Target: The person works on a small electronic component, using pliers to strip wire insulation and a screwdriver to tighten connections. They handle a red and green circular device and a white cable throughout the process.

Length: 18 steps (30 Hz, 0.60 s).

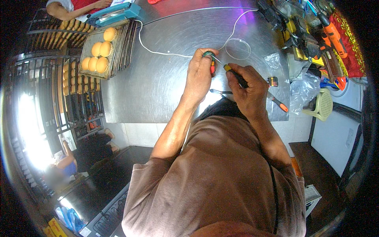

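Observation:
My left hand (198, 76) is closed around a small green and red object (212, 68) above the metal table. In my right hand (251, 87) is a screwdriver (238, 78) with a black and yellow handle. Its thin shaft points left at the held object; whether the tip touches it I cannot tell. A white cable (162, 53) runs close behind my left hand and loops on the table. Right of my right hand lie a tool with an orange and black handle (281, 104) and a small black and orange box (272, 81).
Stacked trays (125, 49) with round buns (105, 49) stand at the left, by a blue device (114, 15) and another person's arm (75, 14). An orange power drill (334, 36), plastic bags (304, 93) and a pale green stool (324, 104) are at the right.

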Each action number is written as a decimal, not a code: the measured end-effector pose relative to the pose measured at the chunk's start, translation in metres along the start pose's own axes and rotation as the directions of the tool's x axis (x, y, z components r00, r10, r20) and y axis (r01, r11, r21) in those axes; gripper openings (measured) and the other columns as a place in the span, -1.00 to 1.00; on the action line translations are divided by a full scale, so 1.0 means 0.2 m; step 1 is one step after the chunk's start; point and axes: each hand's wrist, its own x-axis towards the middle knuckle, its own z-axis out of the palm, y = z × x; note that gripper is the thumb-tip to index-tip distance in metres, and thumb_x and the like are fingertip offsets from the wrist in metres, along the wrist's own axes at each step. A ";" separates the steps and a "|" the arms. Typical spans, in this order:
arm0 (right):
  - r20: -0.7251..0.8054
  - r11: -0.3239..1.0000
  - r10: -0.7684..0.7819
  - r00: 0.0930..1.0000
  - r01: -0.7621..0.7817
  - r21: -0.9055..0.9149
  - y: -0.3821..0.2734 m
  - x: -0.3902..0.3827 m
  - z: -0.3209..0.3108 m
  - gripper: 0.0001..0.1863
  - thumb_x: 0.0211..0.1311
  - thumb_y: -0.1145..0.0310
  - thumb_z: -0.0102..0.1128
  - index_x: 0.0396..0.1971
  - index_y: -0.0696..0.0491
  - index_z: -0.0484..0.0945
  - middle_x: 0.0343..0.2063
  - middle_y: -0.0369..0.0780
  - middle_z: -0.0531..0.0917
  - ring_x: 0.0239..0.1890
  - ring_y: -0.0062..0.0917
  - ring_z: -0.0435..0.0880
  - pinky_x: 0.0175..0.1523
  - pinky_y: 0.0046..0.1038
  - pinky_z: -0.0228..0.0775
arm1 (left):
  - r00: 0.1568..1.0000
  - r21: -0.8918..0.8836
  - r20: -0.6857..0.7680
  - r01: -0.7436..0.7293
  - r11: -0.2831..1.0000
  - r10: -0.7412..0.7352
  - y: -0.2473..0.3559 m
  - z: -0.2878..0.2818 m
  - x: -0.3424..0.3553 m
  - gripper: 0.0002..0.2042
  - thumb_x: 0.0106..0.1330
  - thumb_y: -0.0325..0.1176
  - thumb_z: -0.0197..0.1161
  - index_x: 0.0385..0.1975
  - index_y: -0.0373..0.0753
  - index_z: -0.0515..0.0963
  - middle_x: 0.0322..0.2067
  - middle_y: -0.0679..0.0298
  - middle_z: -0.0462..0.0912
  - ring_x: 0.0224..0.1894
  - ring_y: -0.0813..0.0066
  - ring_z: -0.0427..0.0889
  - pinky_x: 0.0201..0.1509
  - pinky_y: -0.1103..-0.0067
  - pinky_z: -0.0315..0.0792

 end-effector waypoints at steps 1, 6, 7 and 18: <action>-0.023 0.999 -0.011 1.000 0.012 0.032 0.01 0.00 0.00 -0.81 0.12 0.40 0.30 -0.24 0.09 0.64 -0.47 -0.12 0.63 -0.44 -0.26 0.64 -0.34 -0.32 0.44 | 1.000 -0.003 0.005 0.001 1.000 -0.001 0.00 0.00 0.00 -0.74 0.41 -0.35 -0.16 -0.15 -0.28 0.50 -0.51 0.42 0.38 -0.50 0.69 0.26 -0.43 0.68 0.20; 0.014 0.994 0.078 0.997 -0.079 0.077 0.00 0.00 0.00 -0.81 0.12 0.42 0.31 -0.24 0.10 0.64 -0.46 -0.13 0.64 -0.44 -0.32 0.65 -0.33 -0.38 0.45 | 1.000 -0.021 0.021 0.012 1.000 -0.011 -0.01 0.00 0.01 -0.74 0.43 -0.34 -0.14 -0.14 -0.28 0.50 -0.51 0.43 0.38 -0.50 0.69 0.27 -0.43 0.68 0.21; 0.007 0.994 0.071 0.997 -0.071 0.084 0.01 0.00 0.00 -0.81 0.12 0.42 0.31 -0.24 0.10 0.64 -0.46 -0.14 0.65 -0.44 -0.34 0.65 -0.33 -0.39 0.45 | 1.000 -0.026 0.024 0.015 1.000 -0.014 -0.02 -0.01 0.01 -0.74 0.43 -0.34 -0.14 -0.14 -0.28 0.50 -0.51 0.43 0.38 -0.50 0.69 0.27 -0.43 0.68 0.21; 0.020 0.997 0.053 0.998 -0.054 0.051 0.04 0.00 0.00 -0.82 0.13 0.41 0.30 -0.26 0.10 0.63 -0.46 -0.13 0.64 -0.43 -0.30 0.65 -0.32 -0.37 0.46 | 0.997 -0.022 0.044 0.062 0.998 -0.061 -0.05 -0.02 0.03 -0.73 0.44 -0.34 -0.15 -0.13 -0.32 0.49 -0.54 0.43 0.37 -0.51 0.70 0.26 -0.43 0.70 0.21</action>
